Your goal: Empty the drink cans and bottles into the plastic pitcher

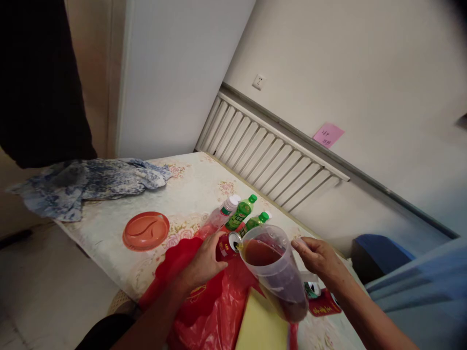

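My left hand (207, 260) is wrapped round a red drink can (226, 247), tilted with its opened top facing right. That top meets the rim of a clear plastic pitcher (282, 287), with a bit of yellowish liquid between them; I cannot tell which way it flows. Brown liquid stands high in the tilted pitcher. My right hand (317, 255) is closed on the pitcher's handle at its right side. Beneath them lie a red scalloped tray (178, 257), a crumpled red plastic bag (219, 311) and a yellow flat item (260, 325).
Green-capped bottles (241, 214) and a white-capped clear bottle (219, 216) stand just beyond the can. An orange divided dish (146, 231) and a blue-patterned cloth (109, 180) lie on the left of the flowered tablecloth (193, 180). A red can (324, 305) lies at right. Behind is a radiator (270, 150).
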Demonstrator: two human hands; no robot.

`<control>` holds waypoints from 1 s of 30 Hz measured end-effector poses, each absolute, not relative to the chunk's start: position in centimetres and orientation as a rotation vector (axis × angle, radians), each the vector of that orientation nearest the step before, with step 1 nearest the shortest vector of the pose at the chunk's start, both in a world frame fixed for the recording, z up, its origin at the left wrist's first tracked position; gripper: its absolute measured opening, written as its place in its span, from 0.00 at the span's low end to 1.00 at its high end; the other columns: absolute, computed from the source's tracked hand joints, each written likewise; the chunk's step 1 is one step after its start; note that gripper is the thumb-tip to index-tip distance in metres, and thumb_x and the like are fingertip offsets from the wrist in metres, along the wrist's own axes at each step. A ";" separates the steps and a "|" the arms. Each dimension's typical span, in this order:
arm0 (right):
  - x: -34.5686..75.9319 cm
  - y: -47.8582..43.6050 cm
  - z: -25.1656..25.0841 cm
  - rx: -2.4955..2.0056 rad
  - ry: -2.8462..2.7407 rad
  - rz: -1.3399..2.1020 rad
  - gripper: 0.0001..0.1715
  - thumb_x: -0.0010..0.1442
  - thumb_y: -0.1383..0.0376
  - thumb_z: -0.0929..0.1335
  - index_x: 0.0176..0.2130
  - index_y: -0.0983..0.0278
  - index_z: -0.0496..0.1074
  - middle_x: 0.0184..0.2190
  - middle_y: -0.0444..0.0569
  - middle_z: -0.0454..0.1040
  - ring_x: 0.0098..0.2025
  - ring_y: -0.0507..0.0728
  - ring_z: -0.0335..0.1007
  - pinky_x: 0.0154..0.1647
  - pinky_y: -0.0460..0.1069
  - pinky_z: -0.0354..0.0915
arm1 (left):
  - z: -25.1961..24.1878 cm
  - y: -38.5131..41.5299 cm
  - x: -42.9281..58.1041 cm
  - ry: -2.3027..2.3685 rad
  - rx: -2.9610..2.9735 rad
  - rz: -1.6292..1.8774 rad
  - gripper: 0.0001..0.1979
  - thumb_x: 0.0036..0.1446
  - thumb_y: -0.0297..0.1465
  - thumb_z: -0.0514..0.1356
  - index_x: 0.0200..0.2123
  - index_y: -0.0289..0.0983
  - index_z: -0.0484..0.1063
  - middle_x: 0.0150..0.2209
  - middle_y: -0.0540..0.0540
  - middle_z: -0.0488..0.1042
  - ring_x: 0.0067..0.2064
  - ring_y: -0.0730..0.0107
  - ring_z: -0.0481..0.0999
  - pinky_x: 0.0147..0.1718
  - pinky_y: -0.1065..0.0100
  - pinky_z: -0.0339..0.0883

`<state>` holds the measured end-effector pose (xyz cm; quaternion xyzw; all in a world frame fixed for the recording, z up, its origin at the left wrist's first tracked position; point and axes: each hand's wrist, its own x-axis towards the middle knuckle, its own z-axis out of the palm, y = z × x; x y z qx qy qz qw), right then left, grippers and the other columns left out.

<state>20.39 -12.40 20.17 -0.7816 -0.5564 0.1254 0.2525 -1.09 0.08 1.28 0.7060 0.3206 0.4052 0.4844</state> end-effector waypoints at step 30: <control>21.1 -12.0 19.9 -2.168 -1.591 0.256 0.29 0.55 0.43 0.63 0.19 0.60 0.51 0.17 0.38 0.47 0.21 0.49 0.43 0.20 0.46 0.43 | 1.5 0.0 -1.3 0.810 1.816 0.945 0.37 0.41 0.24 0.60 0.58 0.48 0.60 0.60 0.46 0.68 0.62 0.60 0.65 0.58 0.65 0.59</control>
